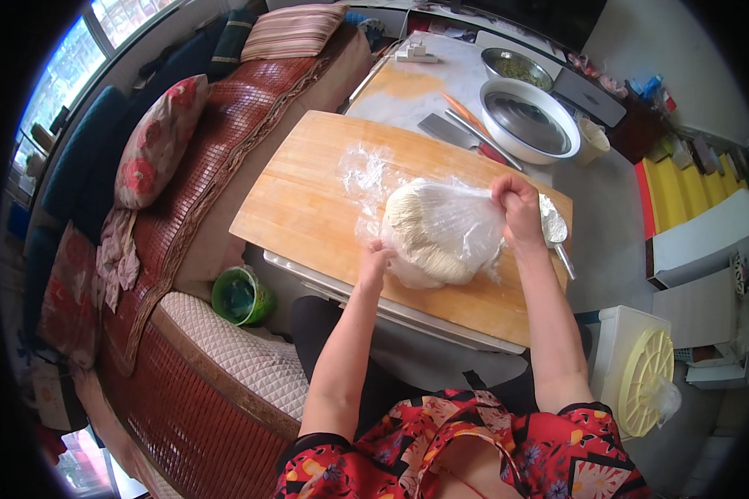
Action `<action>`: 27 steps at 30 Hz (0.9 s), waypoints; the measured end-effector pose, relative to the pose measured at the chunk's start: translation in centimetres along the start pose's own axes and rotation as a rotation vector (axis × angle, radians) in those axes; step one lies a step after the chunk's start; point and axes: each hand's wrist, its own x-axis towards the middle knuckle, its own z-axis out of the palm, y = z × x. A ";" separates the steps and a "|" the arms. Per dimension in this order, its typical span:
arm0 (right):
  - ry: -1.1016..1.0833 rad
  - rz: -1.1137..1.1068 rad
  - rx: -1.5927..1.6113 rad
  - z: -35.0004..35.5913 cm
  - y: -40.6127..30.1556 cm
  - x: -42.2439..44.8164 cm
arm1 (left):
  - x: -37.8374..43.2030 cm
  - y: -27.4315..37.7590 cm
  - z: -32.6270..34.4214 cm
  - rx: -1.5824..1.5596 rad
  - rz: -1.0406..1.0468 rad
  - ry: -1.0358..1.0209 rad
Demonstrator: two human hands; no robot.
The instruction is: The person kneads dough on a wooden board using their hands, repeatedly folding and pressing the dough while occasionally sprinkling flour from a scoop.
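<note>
A large lump of pale dough (409, 215) lies on a wooden board (299, 181), partly covered by a clear plastic bag (465, 212). My right hand (517, 209) grips the gathered plastic on the right and pulls it taut over the dough. At the dough's near left side, my left hand (376, 259) pinches another edge of the plastic. Loose flour (368, 174) is scattered beyond and left of the dough. A metal scoop (562, 249) heaped with flour rests at the board's right edge, beside my right hand.
Past the board are a cleaver (444, 132), a metal rod (484, 138), a white basin (571, 121) and a steel bowl (517, 67) of chopped greens. A green bin (243, 296) stands left by the sofa (218, 399). On the right is a tub with a yellow lid (648, 380).
</note>
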 end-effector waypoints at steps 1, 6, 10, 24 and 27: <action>-0.042 -0.004 0.022 -0.4 -0.3 -0.6 | 0.6 0.2 -0.3 0.094 0.070 -0.001; -0.165 -0.054 -0.064 -4.0 -1.2 -1.9 | 1.6 3.7 2.4 -0.412 0.103 0.125; -0.088 0.192 -0.189 -6.5 -2.5 -2.2 | 0.6 5.5 3.7 -0.555 0.275 -0.117; -0.341 0.395 -0.649 -5.3 1.1 -1.5 | -0.3 13.1 4.3 0.030 0.516 0.015; -0.172 0.238 -0.773 -5.2 1.2 -0.1 | -8.1 13.5 7.6 0.052 0.634 -0.032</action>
